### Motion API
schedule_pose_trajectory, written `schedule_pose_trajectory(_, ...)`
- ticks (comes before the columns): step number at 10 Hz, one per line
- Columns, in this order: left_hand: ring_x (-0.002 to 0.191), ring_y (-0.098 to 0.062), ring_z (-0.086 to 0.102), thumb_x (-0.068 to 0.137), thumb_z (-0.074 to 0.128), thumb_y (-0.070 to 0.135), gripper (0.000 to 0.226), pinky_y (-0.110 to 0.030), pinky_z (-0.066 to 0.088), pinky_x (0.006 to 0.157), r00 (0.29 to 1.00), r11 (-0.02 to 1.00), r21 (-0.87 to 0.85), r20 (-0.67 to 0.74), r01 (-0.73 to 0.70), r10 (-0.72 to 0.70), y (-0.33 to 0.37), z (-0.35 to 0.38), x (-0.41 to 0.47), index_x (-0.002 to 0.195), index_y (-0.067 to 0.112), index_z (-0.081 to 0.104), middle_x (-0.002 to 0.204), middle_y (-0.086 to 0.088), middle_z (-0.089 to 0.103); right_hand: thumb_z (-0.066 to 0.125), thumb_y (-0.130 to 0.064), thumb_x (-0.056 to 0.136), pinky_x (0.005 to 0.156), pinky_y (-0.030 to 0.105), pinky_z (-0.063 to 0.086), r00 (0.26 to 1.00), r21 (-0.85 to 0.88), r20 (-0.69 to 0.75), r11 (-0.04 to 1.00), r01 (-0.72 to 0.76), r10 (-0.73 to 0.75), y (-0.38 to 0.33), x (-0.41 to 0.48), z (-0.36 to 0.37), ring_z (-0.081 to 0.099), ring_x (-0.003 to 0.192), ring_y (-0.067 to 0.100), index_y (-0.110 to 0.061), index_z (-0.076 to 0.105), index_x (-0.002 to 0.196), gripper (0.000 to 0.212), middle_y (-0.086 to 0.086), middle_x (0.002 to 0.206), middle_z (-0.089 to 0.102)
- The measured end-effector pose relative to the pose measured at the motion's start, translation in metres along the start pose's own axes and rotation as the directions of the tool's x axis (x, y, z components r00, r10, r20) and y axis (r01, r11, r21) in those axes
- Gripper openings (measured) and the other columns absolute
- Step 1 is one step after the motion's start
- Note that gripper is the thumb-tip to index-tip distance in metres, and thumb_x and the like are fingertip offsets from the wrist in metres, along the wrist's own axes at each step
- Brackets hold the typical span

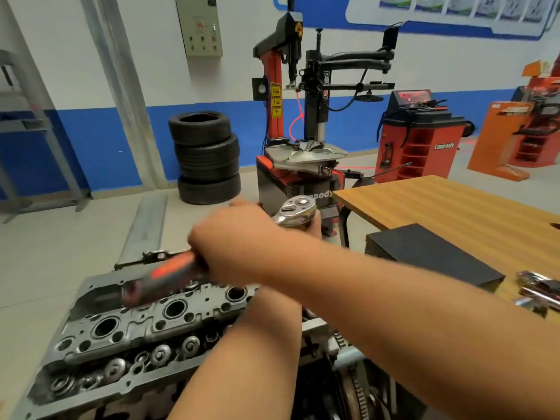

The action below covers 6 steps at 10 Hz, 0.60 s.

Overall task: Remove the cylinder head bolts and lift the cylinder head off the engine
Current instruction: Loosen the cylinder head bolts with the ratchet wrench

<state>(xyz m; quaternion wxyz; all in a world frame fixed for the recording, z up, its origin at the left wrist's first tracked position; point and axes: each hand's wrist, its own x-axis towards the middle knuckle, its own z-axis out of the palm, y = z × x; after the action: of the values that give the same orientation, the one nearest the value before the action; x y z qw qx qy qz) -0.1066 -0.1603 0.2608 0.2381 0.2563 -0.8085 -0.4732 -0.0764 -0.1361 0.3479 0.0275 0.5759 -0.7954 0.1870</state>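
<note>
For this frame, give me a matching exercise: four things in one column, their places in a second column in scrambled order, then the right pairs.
Things:
1. ratchet handle
2. stack of tyres
3. black box
4. cylinder head

Places:
A. on the wooden table
B. lower left of the view, bolt holes facing up
C. gripped in the right hand
D. on the floor by the blue-and-white wall

Pairs: 1-C; 2-D; 3-A; 4-B.
</note>
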Motion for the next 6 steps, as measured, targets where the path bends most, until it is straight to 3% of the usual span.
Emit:
schedule_pose_trajectory(1,0.084,-0.043,0.044,0.069,0.076,0.014,0.042,-0.047,0.039,0.075,1.000,0.985,0.172,0.010,0.027,-0.029,-0.015,0.008,0.003,0.105,0.006,0.055,0.090,-0.026,0.053,0.069,-0.028,0.074,0.098,0.026,0.031,0.967,-0.094,-0.233,0.992,0.086,-0.106,0.038,-0.058,0.003,0.056,0.100,0.017,-0.011,0.067,0.095,0.026,-0.001,0.096,0.068)
schedule_pose_trajectory(2,0.075,-0.026,0.056,0.087,0.062,0.032,0.017,-0.028,0.039,0.062,0.980,0.990,-0.033,-0.149,-0.136,0.130,0.006,0.012,0.027,0.072,0.026,0.055,0.074,0.003,0.058,0.066,-0.027,0.083,0.100,0.022,0.036,0.882,0.406,-0.449,0.912,0.058,0.144,0.103,-0.111,-0.010,0.058,0.114,0.013,-0.010,0.063,0.103,0.027,-0.004,0.113,0.067)
schedule_pose_trajectory(3,0.073,-0.019,0.059,0.085,0.062,0.040,0.019,-0.023,0.037,0.055,0.968,0.977,-0.084,-0.177,-0.194,0.177,0.000,0.010,0.034,0.071,0.029,0.055,0.069,0.013,0.056,0.056,-0.038,0.090,0.083,0.033,0.049,0.628,0.972,-0.219,0.223,0.075,0.747,0.111,-0.085,-0.010,0.064,0.098,0.014,-0.021,0.061,0.093,0.017,-0.002,0.105,0.070)
schedule_pose_trajectory(4,0.073,-0.013,0.055,0.084,0.062,0.039,0.010,-0.023,0.040,0.060,0.969,0.966,-0.120,-0.114,-0.230,0.217,-0.005,0.013,0.035,0.080,0.034,0.055,0.073,0.017,0.056,0.045,-0.022,0.094,0.062,0.032,0.047,0.493,0.931,0.235,-0.340,0.133,0.838,0.121,-0.001,-0.029,0.056,0.066,0.019,-0.017,0.049,0.077,0.017,0.001,0.074,0.057)
schedule_pose_trajectory(5,0.078,-0.020,0.061,0.085,0.060,0.038,0.008,-0.028,0.040,0.065,0.979,0.973,-0.153,-0.137,-0.172,0.152,-0.004,0.011,0.039,0.084,0.030,0.059,0.077,0.009,0.061,0.049,-0.019,0.093,0.060,0.028,0.048,0.552,0.894,0.090,0.176,-0.412,0.829,0.109,0.057,-0.035,0.054,0.067,0.018,-0.010,0.053,0.094,0.010,0.004,0.082,0.053)
schedule_pose_trajectory(6,0.079,-0.025,0.065,0.091,0.054,0.041,0.017,-0.028,0.041,0.061,0.980,0.983,-0.005,-0.085,-0.183,0.182,-0.004,0.017,0.041,0.085,0.025,0.057,0.079,-0.001,0.066,0.062,-0.029,0.087,0.059,0.029,0.047,0.759,0.240,0.007,0.736,-0.633,0.651,0.100,0.063,-0.033,0.060,0.076,0.020,-0.009,0.059,0.098,0.023,0.005,0.088,0.061)
